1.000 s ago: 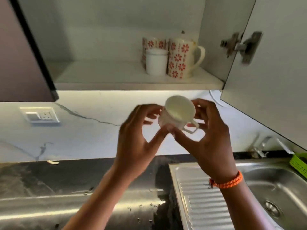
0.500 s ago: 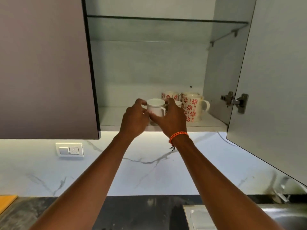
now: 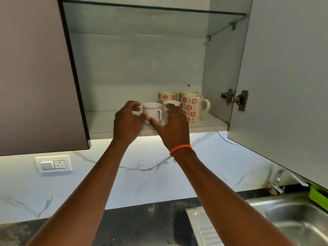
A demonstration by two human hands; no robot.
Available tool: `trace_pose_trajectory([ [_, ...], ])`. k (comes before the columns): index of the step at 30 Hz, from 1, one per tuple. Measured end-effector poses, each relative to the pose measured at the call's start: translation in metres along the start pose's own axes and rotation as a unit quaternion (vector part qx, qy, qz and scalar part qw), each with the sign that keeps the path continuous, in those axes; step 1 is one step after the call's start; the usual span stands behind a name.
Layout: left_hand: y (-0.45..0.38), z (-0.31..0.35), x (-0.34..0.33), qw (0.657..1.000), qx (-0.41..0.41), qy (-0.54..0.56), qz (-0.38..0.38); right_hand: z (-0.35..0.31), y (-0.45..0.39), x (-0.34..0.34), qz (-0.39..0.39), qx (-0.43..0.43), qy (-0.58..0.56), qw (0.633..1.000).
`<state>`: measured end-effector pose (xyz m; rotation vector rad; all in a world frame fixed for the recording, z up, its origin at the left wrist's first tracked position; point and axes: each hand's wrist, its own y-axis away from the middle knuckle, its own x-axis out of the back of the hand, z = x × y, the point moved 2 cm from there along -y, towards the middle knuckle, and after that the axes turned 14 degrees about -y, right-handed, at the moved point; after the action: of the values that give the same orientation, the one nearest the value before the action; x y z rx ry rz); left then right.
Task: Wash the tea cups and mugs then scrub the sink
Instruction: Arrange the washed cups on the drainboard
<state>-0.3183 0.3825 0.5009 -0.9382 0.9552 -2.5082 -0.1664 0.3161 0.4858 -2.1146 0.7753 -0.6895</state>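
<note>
A plain white cup stands upright on the lower shelf of the open wall cabinet, handle facing me. My left hand hovers at its left side and my right hand at its right, fingers loosely spread and a little apart from the cup; neither grips it. A second white cup stands just behind, partly hidden by my right fingers. Cream mugs with red flowers are grouped at the back right of the shelf. The steel sink lies at the lower right.
The open cabinet door juts out on the right above the tap. A closed door is on the left, with a glass shelf above. A green rack sits by the sink, a wall socket on the marble backsplash.
Both hands lifted the white cup from over the counter onto the cabinet shelf, set it down beside the other white cup, and have now loosened off it.
</note>
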Motion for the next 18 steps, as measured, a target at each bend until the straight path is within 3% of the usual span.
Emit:
trace_pose_trajectory([
  [3, 0.025, 0.01, 0.007, 0.997, -0.018, 0.044, 0.061, -0.013, 0.016, 0.028, 0.027, 0.002, -0.035, 0.999],
  [6, 0.064, 0.04, 0.015, 0.992, -0.075, 0.072, 0.07, -0.036, 0.029, 0.077, 0.055, 0.032, -0.055, 0.996],
  [12, 0.144, 0.125, 0.032, 0.982, -0.121, 0.144, -0.029, -0.087, 0.059, 0.187, 0.105, 0.077, -0.027, 0.991],
  [18, 0.224, 0.251, 0.037, 0.938, -0.191, 0.268, -0.112, -0.119, 0.109, 0.317, 0.145, 0.132, 0.06, 0.979],
])
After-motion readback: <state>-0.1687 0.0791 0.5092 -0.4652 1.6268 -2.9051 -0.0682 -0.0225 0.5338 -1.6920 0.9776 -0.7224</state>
